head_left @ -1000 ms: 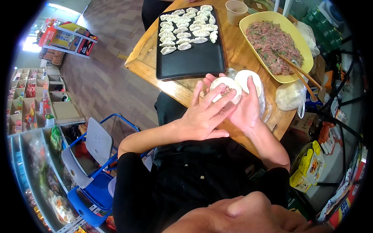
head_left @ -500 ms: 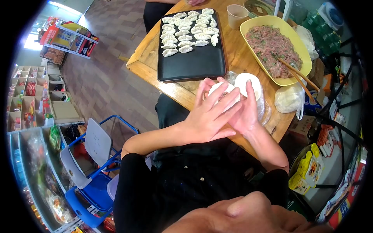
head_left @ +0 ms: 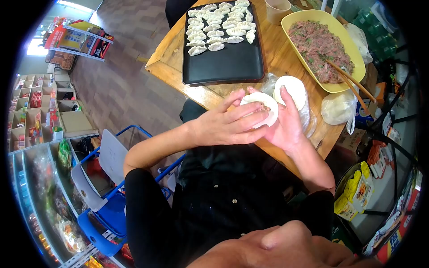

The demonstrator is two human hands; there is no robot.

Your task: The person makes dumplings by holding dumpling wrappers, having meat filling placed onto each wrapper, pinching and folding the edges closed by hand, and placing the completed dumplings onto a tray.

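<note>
A round white dumpling wrapper (head_left: 272, 117) with a small bit of meat filling (head_left: 266, 108) rests on my right hand (head_left: 286, 129), which is palm up with its fingers curled behind the wrapper. My left hand (head_left: 225, 121) shows its back, its fingers stretched across the wrapper and the tips by the filling. Beyond my right thumb, more round wrappers (head_left: 295, 92) lie on clear plastic (head_left: 304, 117). At the far side, a black tray (head_left: 223, 67) carries rows of folded dumplings (head_left: 215, 33). A yellow bowl (head_left: 359, 71) of minced meat (head_left: 319, 49) holds a pair of chopsticks (head_left: 351, 82).
A paper cup (head_left: 277, 12) stands beside the bowl on the wooden table (head_left: 212, 97). A tied plastic bag (head_left: 337, 108) sits near the right edge. Blue folding chairs (head_left: 111, 214) and stocked shelves (head_left: 38, 116) are on the left. Yellow packets (head_left: 357, 190) are low on the right.
My left fingers have drawn closer together and shifted lower left, baring more of the wrapper and its filling. The table things appear slightly higher in view. The other person's hand has left the top edge.
</note>
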